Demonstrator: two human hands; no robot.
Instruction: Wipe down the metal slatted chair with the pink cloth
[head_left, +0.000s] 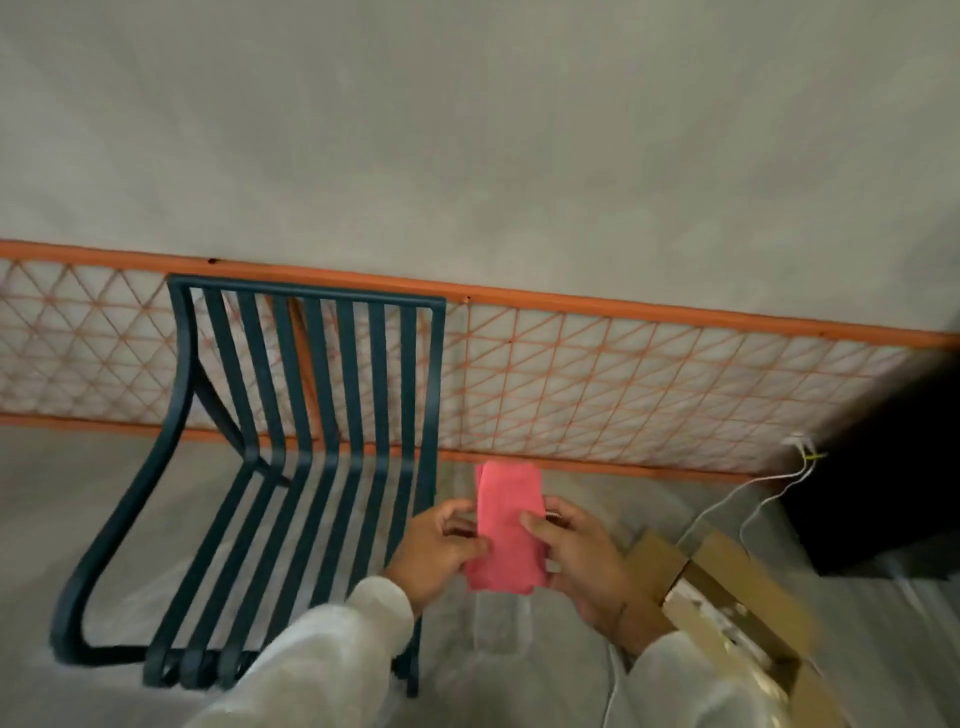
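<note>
We see the pink cloth (508, 522) held up between both hands, folded into a narrow upright strip. It is just to the right of the chair (311, 292) and not touching it. The left hand (434, 553) pinches the cloth's left edge, with the thumb on the front and the fingers (452, 512) curled behind. The right hand (587, 566) pinches the right edge the same way, its thumb pressed onto the pink face. Both arms wear pale sleeves (311, 660).

The chair is dark green metal, with long slats running down the back and curving forward into the seat. It stands on the pale floor (519, 649) with its back against an orange lattice railing (623, 310). An open cardboard box (727, 582) sits low on the right, just beside the right wrist. White cables (795, 447) trail from the railing's foot towards the box. A dark shape (883, 467) fills the right edge; we cannot tell what it is.
</note>
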